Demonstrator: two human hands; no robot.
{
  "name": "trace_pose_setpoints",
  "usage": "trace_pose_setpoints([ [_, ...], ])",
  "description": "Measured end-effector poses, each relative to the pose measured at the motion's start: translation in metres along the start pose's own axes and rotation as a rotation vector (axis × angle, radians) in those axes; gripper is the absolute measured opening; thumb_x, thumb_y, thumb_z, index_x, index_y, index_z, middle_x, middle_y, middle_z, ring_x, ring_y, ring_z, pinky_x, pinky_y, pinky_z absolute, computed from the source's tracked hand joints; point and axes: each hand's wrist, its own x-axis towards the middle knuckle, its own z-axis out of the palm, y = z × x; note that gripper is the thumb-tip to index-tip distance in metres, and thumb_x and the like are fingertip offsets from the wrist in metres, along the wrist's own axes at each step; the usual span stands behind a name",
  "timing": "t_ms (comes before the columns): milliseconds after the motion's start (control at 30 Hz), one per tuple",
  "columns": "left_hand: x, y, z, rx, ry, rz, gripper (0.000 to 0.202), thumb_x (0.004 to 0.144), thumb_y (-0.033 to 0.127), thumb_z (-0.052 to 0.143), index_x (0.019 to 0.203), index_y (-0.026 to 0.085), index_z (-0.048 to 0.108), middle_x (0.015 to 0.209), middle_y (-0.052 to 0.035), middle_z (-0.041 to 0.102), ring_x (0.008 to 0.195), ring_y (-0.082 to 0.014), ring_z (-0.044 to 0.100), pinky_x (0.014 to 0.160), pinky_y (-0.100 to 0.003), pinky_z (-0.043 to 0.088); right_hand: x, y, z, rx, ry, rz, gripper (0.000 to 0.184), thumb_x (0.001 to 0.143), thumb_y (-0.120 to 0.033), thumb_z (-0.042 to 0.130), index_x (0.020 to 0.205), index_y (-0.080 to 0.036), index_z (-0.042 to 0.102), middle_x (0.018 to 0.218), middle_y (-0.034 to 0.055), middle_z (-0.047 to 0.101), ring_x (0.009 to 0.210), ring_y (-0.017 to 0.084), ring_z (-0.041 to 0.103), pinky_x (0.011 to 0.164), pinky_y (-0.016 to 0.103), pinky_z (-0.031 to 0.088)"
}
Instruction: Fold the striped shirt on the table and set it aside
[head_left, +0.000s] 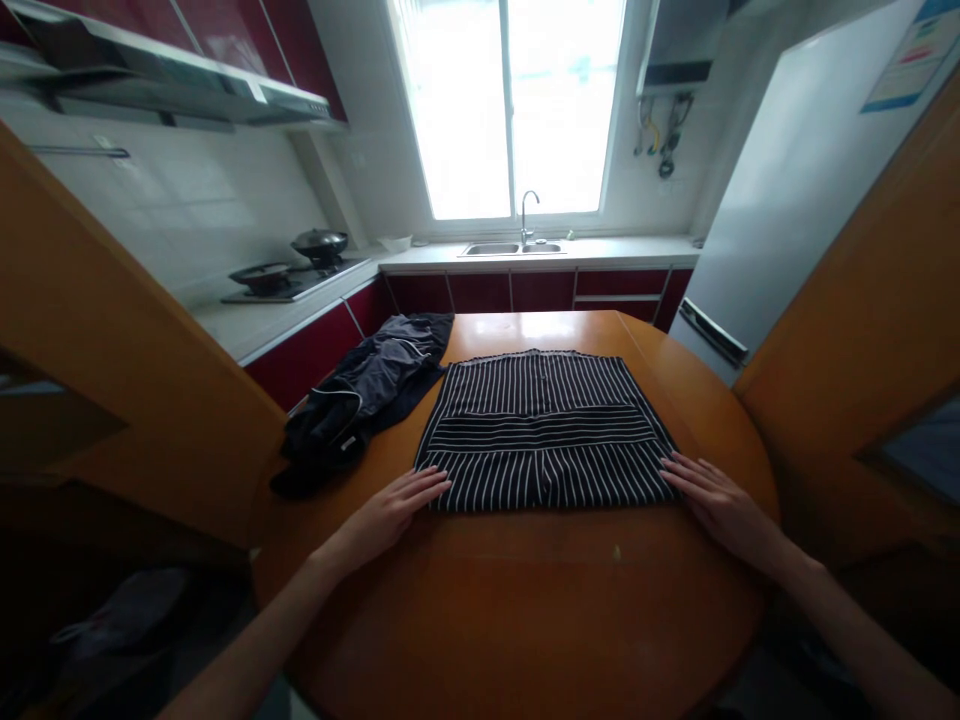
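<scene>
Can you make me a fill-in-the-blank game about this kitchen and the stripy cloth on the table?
1. The left hand touches the left edge of the flat black cloth with white stripes, and the right hand touches its ____ edge.
2. On the glossy orange-brown wooden table, the crumpled pile of dark clothing lies to the ____ of the striped cloth.
3. On the flat black stove sit ____ round dark metal pans.

Missing words: right; left; two.

Sink (pixel 493 249), hob (pixel 309 280) and fridge (pixel 795 180) show a kitchen.
</scene>
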Motion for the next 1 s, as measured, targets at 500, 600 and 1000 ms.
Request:
trace_pose_setpoints([
  [500, -0.026, 0.002, 0.004, -0.064, -0.023, -0.062, 0.070, 0.090, 0.000, 0.038, 0.151, 0.034, 0.043, 0.151, 0.0016, 0.050, 0.143, -0.0180, 0.043, 0.121, -0.047, 0.034, -0.027, -0.006, -0.012, 0.136, -0.119, 0.027, 0.045, 0.099, -0.023, 0.041, 0.138, -0.033, 0.061, 0.147, 0.0012, 0.055, 0.144, 0.026, 0.041, 0.117, 0.055, 0.038],
  [600, -0.056, 0.026, -0.006, -0.089, -0.133, -0.114, 0.070, 0.092, 0.004, 0.040, 0.151, 0.042, 0.041, 0.152, 0.0043, 0.049, 0.144, -0.0191, 0.042, 0.122, -0.050, 0.031, -0.059, -0.028, -0.027, 0.199, -0.245, 0.132, 0.043, 0.099, -0.028, 0.042, 0.136, -0.039, 0.062, 0.150, -0.0010, 0.050, 0.145, 0.028, 0.038, 0.119, 0.058, 0.033],
  [1000, 0.042, -0.004, -0.027, -0.308, 0.070, -0.244, 0.047, 0.096, 0.053, 0.053, 0.130, 0.023, 0.066, 0.125, -0.0092, 0.068, 0.117, -0.0259, 0.064, 0.106, -0.040, 0.049, 0.062, -0.006, -0.030, 0.475, 0.021, 0.285, 0.049, 0.094, -0.053, 0.051, 0.128, -0.021, 0.069, 0.132, 0.0114, 0.067, 0.125, 0.031, 0.060, 0.112, 0.050, 0.045],
])
